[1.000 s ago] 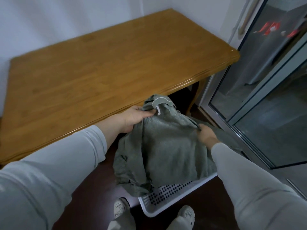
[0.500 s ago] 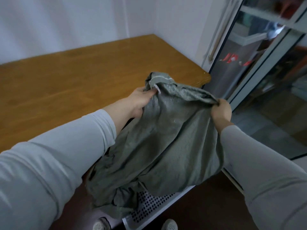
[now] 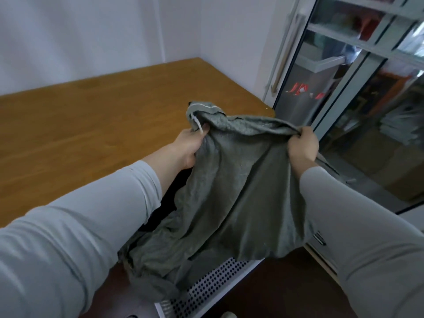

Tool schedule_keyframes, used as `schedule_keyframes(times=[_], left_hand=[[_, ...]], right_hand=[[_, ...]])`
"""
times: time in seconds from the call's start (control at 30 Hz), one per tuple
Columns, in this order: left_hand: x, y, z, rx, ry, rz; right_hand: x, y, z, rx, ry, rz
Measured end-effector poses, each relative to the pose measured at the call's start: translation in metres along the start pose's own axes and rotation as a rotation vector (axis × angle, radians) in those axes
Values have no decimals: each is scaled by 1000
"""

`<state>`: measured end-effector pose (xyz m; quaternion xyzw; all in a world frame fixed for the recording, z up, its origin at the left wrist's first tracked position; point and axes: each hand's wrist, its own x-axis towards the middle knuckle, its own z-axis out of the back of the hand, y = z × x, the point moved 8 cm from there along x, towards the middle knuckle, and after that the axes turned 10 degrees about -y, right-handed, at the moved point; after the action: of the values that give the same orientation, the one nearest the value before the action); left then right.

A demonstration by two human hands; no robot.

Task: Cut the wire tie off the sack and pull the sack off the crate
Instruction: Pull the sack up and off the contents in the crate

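1. Nearest, the white perforated crate [image 3: 213, 292] sits on the dark floor [image 3: 284, 285], its near corner bare below the sack's hem.
2. The grey-green sack [image 3: 234, 193] has risen over the last second: it draped low over the crate before, and now hangs stretched at table height. I judge it almost free; whether its lower left folds still catch the crate I cannot tell.
3. The left hand [image 3: 187, 148] is closed on the sack's bunched neck, a white cord beside its fingers; the right hand [image 3: 302, 145] is fisted on the opposite edge.
4. Beyond lies a wooden table [image 3: 91, 125].
5. Farther off stand pale walls and, rightward, a glass door [image 3: 358, 106].
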<state>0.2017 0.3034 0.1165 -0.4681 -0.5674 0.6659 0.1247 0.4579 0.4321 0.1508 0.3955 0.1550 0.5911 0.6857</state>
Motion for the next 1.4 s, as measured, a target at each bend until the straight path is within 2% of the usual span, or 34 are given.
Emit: schedule_keyframes(times=[0.13,0.2,0.33,0.43,0.53,0.63,0.73,0.87,0.93,0.97,1.0,1.03,1.07,1.13,1.17,1.2,1.23,1.27,1.33,1.4], left_hand=[[-3,-36,-2,-78,0,-52],[-1,-38,10,-75,-38,-50],[0,-17,46,174,-196,-54],[5,-28,52,228,-211,-21],[3,-38,36,176,-73,72],[2,-20,20,133,113,77],[11,27,19,476,199,-77],[33,121,15,880,243,-16],[40,149,4,929,207,-10],[42,155,-5,879,183,-4],[45,159,-13,815,158,16],[49,160,-21,773,149,22],[53,157,-28,769,138,13],[62,147,-40,782,139,-15],[66,145,-45,793,172,-3],[67,145,-50,812,218,22],[68,147,-54,847,271,52],[66,151,-57,881,321,94],[63,161,-61,908,402,205],[63,170,-59,869,422,310]], right_hand=[[5,35,12,125,-37,76],[-12,35,0,126,21,90],[-28,24,-21,82,149,92],[-19,46,-21,196,160,102],[-15,30,-29,314,124,-77],[-19,-24,-44,191,137,-293],[-14,-72,-45,132,121,-425],[-5,-135,-43,145,68,-694],[-3,-156,-43,163,42,-814],[-4,-157,-41,161,31,-824],[-2,-154,-36,147,5,-773],[-2,-141,-26,128,-45,-630],[-4,-118,-12,133,-120,-378],[-39,-50,6,210,-209,353],[-71,-22,-2,171,-162,738],[-102,-7,-22,42,-48,1058],[-122,-11,-51,-145,134,1240],[-130,-27,-82,-362,352,1285],[-118,-76,-128,-753,683,1196],[-97,-116,-154,-939,811,1071]])
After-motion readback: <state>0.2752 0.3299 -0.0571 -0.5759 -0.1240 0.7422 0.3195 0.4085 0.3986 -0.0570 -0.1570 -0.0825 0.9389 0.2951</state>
